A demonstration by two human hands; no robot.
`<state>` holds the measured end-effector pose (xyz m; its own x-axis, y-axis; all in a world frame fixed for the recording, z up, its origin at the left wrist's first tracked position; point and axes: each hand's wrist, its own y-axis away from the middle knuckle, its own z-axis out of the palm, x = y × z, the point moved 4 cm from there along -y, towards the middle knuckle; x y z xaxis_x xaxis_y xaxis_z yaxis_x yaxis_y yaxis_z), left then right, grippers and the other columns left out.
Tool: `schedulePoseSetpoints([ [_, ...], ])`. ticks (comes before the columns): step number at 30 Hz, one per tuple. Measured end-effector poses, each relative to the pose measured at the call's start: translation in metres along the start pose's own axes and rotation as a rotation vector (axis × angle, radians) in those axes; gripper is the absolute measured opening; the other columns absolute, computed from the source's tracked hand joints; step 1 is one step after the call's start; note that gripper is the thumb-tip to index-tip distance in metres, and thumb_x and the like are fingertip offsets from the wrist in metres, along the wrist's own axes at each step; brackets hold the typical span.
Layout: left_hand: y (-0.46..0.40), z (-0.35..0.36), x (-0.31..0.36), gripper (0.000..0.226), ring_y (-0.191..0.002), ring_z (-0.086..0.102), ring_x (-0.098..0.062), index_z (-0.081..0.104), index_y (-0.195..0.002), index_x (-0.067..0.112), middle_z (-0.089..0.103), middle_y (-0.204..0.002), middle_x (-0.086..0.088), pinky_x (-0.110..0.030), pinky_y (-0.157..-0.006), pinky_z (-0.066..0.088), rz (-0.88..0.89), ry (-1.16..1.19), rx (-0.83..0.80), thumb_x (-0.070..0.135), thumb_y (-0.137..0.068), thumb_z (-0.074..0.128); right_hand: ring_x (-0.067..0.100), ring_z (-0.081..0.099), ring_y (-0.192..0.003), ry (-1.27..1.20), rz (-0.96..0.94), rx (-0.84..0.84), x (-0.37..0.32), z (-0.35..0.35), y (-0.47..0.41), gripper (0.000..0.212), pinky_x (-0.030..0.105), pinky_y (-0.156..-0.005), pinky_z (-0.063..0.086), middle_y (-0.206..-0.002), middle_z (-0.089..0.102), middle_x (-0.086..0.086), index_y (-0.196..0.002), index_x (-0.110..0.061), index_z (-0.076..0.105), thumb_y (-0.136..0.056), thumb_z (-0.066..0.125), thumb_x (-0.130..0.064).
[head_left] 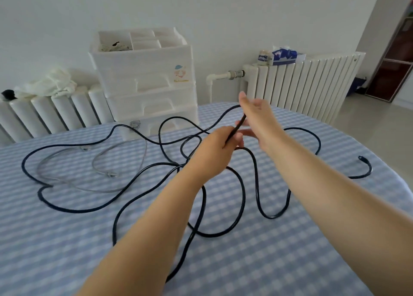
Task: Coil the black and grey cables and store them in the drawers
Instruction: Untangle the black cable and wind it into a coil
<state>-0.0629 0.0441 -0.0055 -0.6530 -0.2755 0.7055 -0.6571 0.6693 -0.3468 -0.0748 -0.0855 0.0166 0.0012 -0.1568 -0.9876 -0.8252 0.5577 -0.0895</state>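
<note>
A long black cable point(243, 197) sprawls in loose loops over the blue-and-white checked table point(67, 239). One of its plugs point(362, 158) lies at the far right. My left hand point(218, 154) grips a raised stretch of the black cable near the table's middle. Just beyond it my right hand point(257, 116) is on the same stretch, fingers spread; how it holds the cable is hidden. A thinner grey cable point(98, 172) lies in loops at the left, inside the black loops. The white drawer unit point(147, 83) stands at the table's far edge, its drawers closed.
The drawer unit's top tray point(134, 40) holds small items. White radiators point(301, 81) line the wall behind, one at the left with a white cloth point(51, 83) on it, one at the right with a tissue box point(286, 55). The table edge curves away at the right.
</note>
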Motion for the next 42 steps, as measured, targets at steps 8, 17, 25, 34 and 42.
schedulePoseSetpoints([
  [8,0.001,-0.032,0.018,0.037,-0.043,0.02,-0.006,0.043,-0.076,0.016,0.029,-0.055,0.01,-0.02,-0.04,0.018,-0.039,0.932,-0.042,0.035,-0.104,0.027,-0.003,0.055,-0.061,0.121,-0.402,-0.021,-0.015,0.001,0.006,0.048,0.023,-0.077,0.046,-0.069,0.058,-0.005,-0.069,-0.015,0.051,-0.101,0.033,-0.046],
  [17,-0.006,-0.076,-0.034,0.031,-0.038,0.023,-0.005,0.05,-0.08,0.017,0.037,-0.055,0.009,-0.017,-0.031,0.018,-0.232,1.61,0.363,0.023,-0.102,0.029,0.006,0.044,-0.048,0.496,-0.386,-0.079,0.012,0.034,0.01,0.028,0.026,-0.045,0.036,-0.062,0.052,-0.012,-0.125,-0.029,0.056,-0.101,0.042,-0.035],
  [25,-0.007,-0.067,-0.025,0.03,-0.104,0.067,-0.024,0.053,-0.1,0.016,0.053,-0.139,-0.002,-0.039,-0.078,0.057,-0.109,0.784,0.326,0.027,-0.106,0.026,0.016,0.041,-0.049,1.219,-0.603,-0.246,0.025,0.084,0.043,0.035,0.028,-0.042,0.024,-0.062,0.045,-0.005,-0.133,-0.02,0.04,-0.098,0.044,-0.016],
  [34,-0.009,-0.065,-0.04,0.04,-0.128,0.046,-0.009,0.046,-0.13,0.021,0.045,-0.139,0.012,-0.048,-0.104,0.042,-0.124,0.233,0.225,0.043,-0.102,0.028,0.018,0.057,-0.075,1.014,-0.51,-0.447,0.009,0.071,0.048,0.024,0.031,-0.059,0.041,-0.077,0.057,-0.009,-0.113,-0.029,0.06,-0.098,0.044,-0.037],
  [42,-0.006,-0.062,-0.027,0.038,-0.04,0.041,-0.017,0.043,-0.096,0.003,0.056,-0.065,0.0,-0.023,-0.038,0.036,-0.053,0.332,0.126,0.034,-0.105,0.023,0.013,0.066,-0.08,0.474,-0.521,-0.5,-0.023,0.051,0.048,0.013,0.044,-0.079,0.052,-0.081,0.073,-0.01,-0.084,-0.024,0.064,-0.087,0.066,-0.037],
])
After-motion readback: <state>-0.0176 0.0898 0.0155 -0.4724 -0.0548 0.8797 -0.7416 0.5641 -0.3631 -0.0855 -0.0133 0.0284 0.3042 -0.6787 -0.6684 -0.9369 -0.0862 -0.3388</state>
